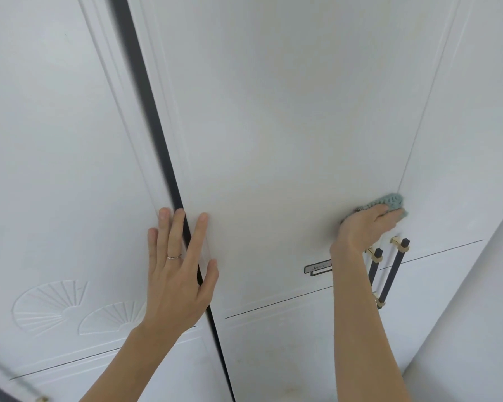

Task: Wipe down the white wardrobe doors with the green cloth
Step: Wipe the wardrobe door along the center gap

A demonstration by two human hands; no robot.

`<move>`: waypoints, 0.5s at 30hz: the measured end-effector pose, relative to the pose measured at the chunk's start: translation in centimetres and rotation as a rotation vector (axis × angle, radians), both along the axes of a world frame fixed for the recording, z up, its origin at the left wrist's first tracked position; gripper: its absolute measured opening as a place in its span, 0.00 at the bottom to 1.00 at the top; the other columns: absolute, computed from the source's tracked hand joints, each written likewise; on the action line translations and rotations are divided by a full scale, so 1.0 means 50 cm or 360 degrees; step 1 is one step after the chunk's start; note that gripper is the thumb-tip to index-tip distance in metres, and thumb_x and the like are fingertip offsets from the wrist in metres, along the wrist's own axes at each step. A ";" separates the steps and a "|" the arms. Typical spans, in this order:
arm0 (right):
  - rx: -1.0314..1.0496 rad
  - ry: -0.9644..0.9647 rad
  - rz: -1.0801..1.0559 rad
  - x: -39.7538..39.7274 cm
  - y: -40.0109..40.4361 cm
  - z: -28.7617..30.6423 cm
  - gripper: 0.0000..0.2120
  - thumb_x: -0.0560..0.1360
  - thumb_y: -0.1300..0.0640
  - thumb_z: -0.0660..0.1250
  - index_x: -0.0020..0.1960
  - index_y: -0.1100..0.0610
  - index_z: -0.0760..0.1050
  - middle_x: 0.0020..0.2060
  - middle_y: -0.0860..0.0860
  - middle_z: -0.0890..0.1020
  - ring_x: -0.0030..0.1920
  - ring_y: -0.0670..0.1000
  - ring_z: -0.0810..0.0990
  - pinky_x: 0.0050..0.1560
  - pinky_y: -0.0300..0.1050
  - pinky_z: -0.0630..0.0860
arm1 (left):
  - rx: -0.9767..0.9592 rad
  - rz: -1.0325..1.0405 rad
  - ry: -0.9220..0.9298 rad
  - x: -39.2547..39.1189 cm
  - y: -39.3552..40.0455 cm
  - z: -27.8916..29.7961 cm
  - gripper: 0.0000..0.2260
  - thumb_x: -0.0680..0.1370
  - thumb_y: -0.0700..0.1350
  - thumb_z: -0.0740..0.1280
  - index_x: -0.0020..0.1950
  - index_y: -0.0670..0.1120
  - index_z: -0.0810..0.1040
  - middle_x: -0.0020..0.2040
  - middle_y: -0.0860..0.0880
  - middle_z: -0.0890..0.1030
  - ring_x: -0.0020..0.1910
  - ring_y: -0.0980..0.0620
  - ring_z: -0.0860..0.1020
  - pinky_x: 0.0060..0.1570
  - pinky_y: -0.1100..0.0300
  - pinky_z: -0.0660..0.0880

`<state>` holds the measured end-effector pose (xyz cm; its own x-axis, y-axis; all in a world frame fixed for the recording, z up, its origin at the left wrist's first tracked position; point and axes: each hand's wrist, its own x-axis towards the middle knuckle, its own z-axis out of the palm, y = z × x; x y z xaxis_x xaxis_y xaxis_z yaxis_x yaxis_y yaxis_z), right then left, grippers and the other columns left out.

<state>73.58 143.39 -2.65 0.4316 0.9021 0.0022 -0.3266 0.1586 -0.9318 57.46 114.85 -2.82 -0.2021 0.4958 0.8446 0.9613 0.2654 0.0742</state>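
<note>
A tall white wardrobe door (273,126) fills the middle of the view. My right hand (366,227) presses a bunched green cloth (391,201) against this door near its right edge, just above the handles. The fingers curl over the cloth and hide most of it. My left hand (180,268) lies flat with straight, spread fingers across the dark gap (154,126) between the middle door and the left door (55,169). A ring sits on one finger.
Two black bar handles with gold mounts (389,274) hang below my right hand, one on each side of a door seam. A small label plate (317,268) sits left of my right wrist. Embossed fan shapes (53,306) mark the left door. A white wall (476,329) stands at right.
</note>
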 end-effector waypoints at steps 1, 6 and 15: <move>0.0000 -0.0011 -0.0007 -0.005 -0.009 -0.009 0.30 0.85 0.43 0.44 0.84 0.53 0.44 0.83 0.49 0.49 0.83 0.51 0.48 0.82 0.54 0.52 | 0.0008 0.0002 -0.0005 0.001 0.001 -0.002 0.31 0.81 0.49 0.62 0.84 0.44 0.61 0.85 0.39 0.54 0.85 0.40 0.46 0.83 0.45 0.42; 0.0166 -0.0147 0.0127 -0.073 -0.150 -0.087 0.30 0.87 0.45 0.45 0.84 0.54 0.41 0.83 0.47 0.44 0.83 0.47 0.44 0.82 0.49 0.47 | 0.0047 -0.0010 -0.0031 0.002 0.007 -0.003 0.30 0.81 0.48 0.61 0.84 0.45 0.61 0.85 0.39 0.55 0.85 0.41 0.46 0.83 0.46 0.41; 0.0224 -0.0264 0.0022 0.038 -0.009 0.035 0.29 0.86 0.47 0.44 0.84 0.57 0.44 0.84 0.51 0.47 0.83 0.54 0.44 0.82 0.52 0.46 | 0.0048 -0.0017 -0.0042 0.006 0.004 -0.002 0.28 0.82 0.47 0.60 0.83 0.45 0.62 0.84 0.39 0.58 0.85 0.42 0.47 0.83 0.44 0.44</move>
